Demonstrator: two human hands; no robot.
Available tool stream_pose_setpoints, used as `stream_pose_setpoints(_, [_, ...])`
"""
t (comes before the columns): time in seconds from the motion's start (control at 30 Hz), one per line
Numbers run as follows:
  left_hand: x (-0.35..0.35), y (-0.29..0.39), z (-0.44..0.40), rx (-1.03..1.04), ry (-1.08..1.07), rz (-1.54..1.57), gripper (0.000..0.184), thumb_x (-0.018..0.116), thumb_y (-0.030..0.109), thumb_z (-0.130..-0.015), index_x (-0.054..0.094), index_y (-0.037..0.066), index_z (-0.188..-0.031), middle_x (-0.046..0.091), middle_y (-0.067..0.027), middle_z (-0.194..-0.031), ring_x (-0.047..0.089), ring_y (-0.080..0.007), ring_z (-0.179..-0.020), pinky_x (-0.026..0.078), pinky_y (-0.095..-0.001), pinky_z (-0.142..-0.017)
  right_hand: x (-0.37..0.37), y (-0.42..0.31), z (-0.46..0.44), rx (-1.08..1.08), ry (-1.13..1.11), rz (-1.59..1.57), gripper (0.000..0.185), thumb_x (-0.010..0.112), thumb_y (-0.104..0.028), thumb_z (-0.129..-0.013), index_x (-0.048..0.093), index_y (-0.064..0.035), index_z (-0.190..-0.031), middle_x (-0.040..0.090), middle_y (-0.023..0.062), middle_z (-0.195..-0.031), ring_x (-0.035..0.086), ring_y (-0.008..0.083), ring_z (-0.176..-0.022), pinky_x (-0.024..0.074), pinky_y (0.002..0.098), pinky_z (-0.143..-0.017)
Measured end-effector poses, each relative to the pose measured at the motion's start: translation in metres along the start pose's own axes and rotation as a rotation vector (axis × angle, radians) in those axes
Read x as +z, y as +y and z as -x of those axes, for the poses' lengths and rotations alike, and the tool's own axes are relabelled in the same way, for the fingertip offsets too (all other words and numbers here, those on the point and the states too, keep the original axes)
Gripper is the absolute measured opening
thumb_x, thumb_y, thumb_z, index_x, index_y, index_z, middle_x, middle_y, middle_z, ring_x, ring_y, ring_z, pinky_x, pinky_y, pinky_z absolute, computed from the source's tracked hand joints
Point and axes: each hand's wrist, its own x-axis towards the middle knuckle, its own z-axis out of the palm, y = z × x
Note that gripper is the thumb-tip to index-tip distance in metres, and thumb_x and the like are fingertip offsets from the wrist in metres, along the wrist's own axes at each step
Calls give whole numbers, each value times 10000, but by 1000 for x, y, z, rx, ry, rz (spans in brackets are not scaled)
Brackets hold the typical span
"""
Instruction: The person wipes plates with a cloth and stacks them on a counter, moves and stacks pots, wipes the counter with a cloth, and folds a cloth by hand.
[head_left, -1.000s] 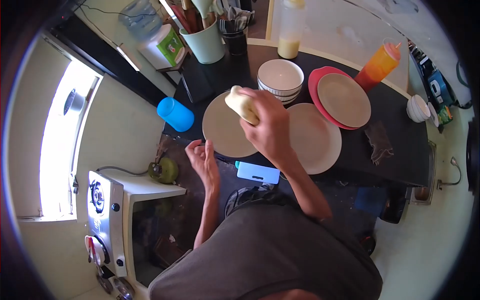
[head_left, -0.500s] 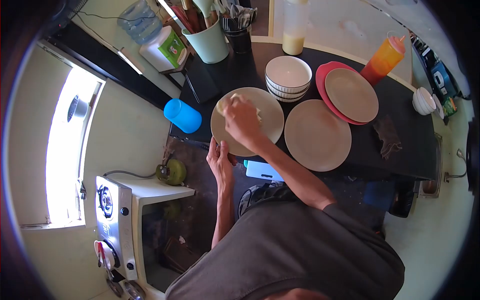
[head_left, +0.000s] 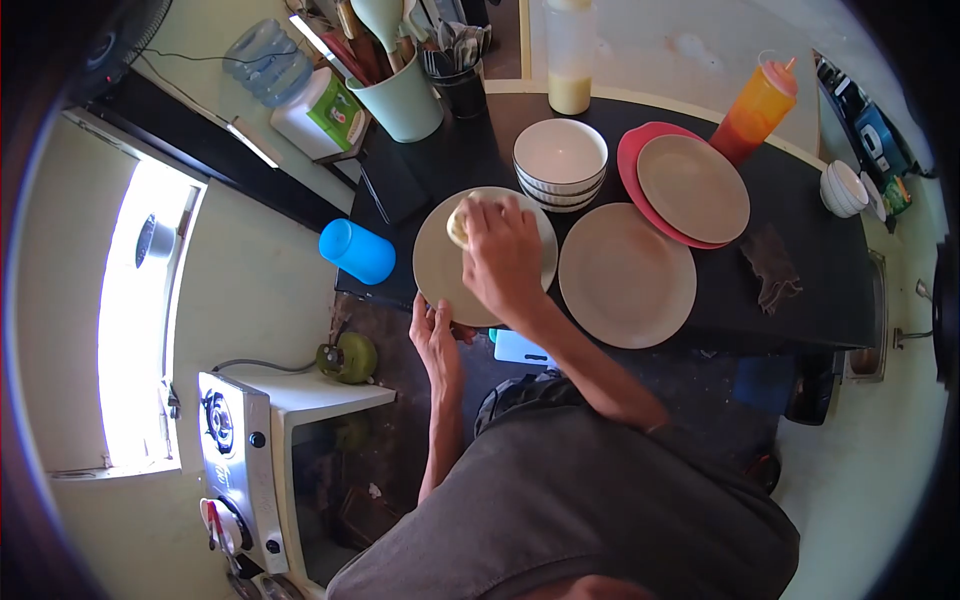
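My right hand [head_left: 500,250] is closed round a pale yellowish cloth [head_left: 459,226], pressed on the upper middle of a beige plate [head_left: 440,265]. At that plate's near left edge, my left hand [head_left: 437,335] grips the rim, thumb on top and fingers partly hidden beneath. A second beige plate [head_left: 627,277] lies just to the right. Behind the two plates stands a stack of white bowls [head_left: 561,160]. Further right, a smaller beige plate [head_left: 693,190] rests on a pink plate [head_left: 632,150].
Along the dark table [head_left: 720,320] are a blue cup [head_left: 357,251], a utensil holder [head_left: 403,103], a squeeze bottle [head_left: 570,60], an orange-red bottle [head_left: 755,110] and a dark cloth [head_left: 770,270]. A stove [head_left: 240,460] stands at lower left.
My left hand has come up from below the plate and taken hold of its rim. My right hand has lowered the cloth from above the plate onto its surface.
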Motion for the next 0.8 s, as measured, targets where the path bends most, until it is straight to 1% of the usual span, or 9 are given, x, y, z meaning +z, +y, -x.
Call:
stream_pose_setpoints(0.17, [-4,8,7,-29,-76,-25,280,521,162,-997,555,-1,-1222,600,-43,-710,544,-110,-517,423,-249,-453,68,3,8,-22,7,126,454,714,-84,-693,610,3,-1126,589,231,-1277,555,352,-1163,399,470,-962])
stream_pose_setpoints(0.27, [-5,8,6,-37,-73,-38,276,531,173,-994,558,-6,-1202,605,-51,-709,554,-117,-523,431,-247,-458,71,-18,19,-201,-100,-192,403,678,-100,-699,642,-28,-1095,627,215,-1216,559,330,-1168,377,477,-962])
stream_pose_setpoints(0.37, [-6,8,5,-32,-77,-51,245,528,154,-987,564,-11,-1165,613,-59,-717,567,-119,-534,440,-247,-464,53,-12,18,-214,-255,-543,389,654,-79,-706,660,-43,-1093,685,194,-1098,644,330,-1024,438,456,-910])
stream_pose_setpoints(0.47, [-10,-2,5,-29,-85,-20,210,526,125,-977,568,-12,-1130,622,-64,-738,579,-118,-549,445,-245,-467,21,6,11,-16,-651,-922,365,618,-49,-710,673,-43,-1071,711,179,-942,683,343,-862,499,431,-816])
stream_pose_setpoints(0.5, [-11,-4,4,-26,-87,-1,199,527,116,-973,569,-11,-1120,626,-65,-746,583,-117,-555,446,-245,-468,20,8,14,-62,-560,-996,332,596,-29,-706,679,-39,-1027,700,195,-843,680,372,-786,519,440,-743])
stream_pose_setpoints(0.6, [-8,1,0,-38,-94,-16,280,543,87,-979,530,-14,-1240,623,-62,-741,563,-109,-535,456,-248,-454,6,12,20,-47,-560,-910,392,573,12,-707,650,-54,-1085,699,161,-950,685,303,-869,512,361,-807])
stream_pose_setpoints(0.63, [-9,2,0,-82,-77,20,329,556,97,-980,512,-13,-1287,629,-60,-755,564,-106,-543,451,-246,-463,0,11,17,-28,-487,-981,401,591,3,-718,632,-62,-1111,691,164,-941,676,332,-852,513,387,-807])
stream_pose_setpoints(0.73, [-12,8,1,-110,-109,12,360,569,107,-982,497,-9,-1315,633,-50,-760,560,-99,-550,442,-243,-477,-2,7,8,-8,-93,-621,420,596,4,-728,608,-75,-1140,679,161,-928,662,352,-848,510,411,-809])
stream_pose_setpoints(0.8, [-10,8,1,-109,-99,34,477,591,149,-985,428,1,-1408,629,-41,-742,548,-91,-554,434,-244,-489,9,11,-1,0,-12,-356,441,645,-29,-740,576,-65,-1174,653,158,-1073,624,339,-1002,447,489,-928])
